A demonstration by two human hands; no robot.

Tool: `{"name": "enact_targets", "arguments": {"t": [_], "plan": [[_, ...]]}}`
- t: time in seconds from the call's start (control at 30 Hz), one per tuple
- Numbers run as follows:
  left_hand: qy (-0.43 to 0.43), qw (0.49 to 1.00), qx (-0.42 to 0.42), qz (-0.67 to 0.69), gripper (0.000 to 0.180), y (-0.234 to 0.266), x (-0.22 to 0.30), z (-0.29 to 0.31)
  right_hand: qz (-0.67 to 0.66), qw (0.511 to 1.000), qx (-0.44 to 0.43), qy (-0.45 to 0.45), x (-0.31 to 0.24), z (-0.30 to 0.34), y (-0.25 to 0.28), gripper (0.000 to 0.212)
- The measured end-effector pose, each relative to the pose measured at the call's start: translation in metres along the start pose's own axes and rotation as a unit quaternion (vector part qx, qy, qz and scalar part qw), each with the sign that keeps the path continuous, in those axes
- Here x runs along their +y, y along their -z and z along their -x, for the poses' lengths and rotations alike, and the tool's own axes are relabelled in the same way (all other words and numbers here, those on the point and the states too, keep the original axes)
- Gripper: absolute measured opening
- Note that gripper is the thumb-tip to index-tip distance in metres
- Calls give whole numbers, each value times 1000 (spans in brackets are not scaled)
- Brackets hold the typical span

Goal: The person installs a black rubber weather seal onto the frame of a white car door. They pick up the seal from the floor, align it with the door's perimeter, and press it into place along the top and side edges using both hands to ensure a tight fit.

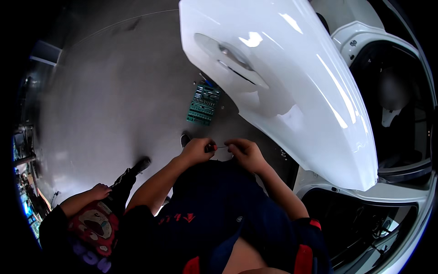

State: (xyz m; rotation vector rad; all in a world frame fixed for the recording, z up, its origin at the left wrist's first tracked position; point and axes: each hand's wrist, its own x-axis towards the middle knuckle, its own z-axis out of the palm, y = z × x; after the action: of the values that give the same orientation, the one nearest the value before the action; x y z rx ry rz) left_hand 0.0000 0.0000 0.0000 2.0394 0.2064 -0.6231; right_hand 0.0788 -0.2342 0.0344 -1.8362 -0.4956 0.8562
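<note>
at eight o'clock, near the left rim, stands another person (93, 223) in a dark top with a red and white cartoon print, one forearm held out and a dark shoe (143, 165) on the grey floor (109, 100). the floor fills the view from nine to eleven o'clock.

the left hand (199, 151), near the centre, is curled closed around the red and black handle of a slim tool (215, 147). the handle lies at the left hand's three o'clock side, and its thin shaft points to three o'clock, across the gap between the hands.

a green tool tray (202, 106) full of metal pieces lies on the floor at eleven o'clock from the centre, with a blue-handled tool (206, 81) at its twelve o'clock end.

the right hand (245, 154) has thumb and fingers drawn in at the shaft's far end; whether they pinch it, i cannot tell.

small pale pieces (283, 154) lie between three and four o'clock. a large white car door (296, 96) spans twelve to four, and beyond it, at three o'clock, is the white car (401, 197).
</note>
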Motion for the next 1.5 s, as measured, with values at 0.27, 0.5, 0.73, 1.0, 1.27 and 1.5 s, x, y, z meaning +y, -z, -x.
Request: {"name": "enact_targets", "arguments": {"t": [0.27, 0.5, 0.73, 1.0, 1.27, 1.5], "plan": [[29, 996, 75, -35, 26, 142, -108, 44, 243, 958, -148, 43, -43, -161, -104, 27], [111, 944, 311, -6, 38, 254, -214, 45, 234, 945, -219, 63, -70, -327, -193, 25], [290, 921, 254, 55, 30, 309, -413, 34, 262, 940, -156, -155, -38, -533, -207, 42], [315, 937, 150, -13, 17, 370, -543, 47, 299, 929, 25, -216, 7, -635, -90, 43], [251, 964, -8, -84, 33, 555, -458, -225, -29, 786, 33, -616, 117, -586, 0, 25], [234, 965, 53, 108, 26, 797, -313, -541, -185, 791, 93, -576, 29, -623, 3, 20]]}}
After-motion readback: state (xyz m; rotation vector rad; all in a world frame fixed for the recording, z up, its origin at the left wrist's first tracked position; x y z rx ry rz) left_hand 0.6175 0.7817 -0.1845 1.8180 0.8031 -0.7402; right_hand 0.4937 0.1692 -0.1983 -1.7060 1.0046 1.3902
